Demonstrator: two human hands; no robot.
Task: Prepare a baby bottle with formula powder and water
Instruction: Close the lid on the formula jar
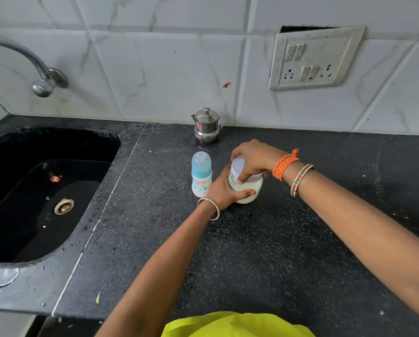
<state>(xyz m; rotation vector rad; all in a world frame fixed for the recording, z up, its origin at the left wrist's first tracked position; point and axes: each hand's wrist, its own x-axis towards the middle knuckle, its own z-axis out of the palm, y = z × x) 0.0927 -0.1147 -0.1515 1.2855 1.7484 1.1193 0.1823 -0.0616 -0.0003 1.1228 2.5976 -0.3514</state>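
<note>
Partly cut off at left, the sink (45, 190) sits beside the capped baby bottle (201, 177). Next, the left hand (224, 190) wraps the powder jar (248, 193), hiding its side; the right hand (253, 159) grips its lid (239, 167). Behind stands a steel pot (207, 125).

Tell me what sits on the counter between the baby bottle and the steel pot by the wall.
Nothing: in the head view only bare black countertop separates the baby bottle from the lidded steel pot.
</note>
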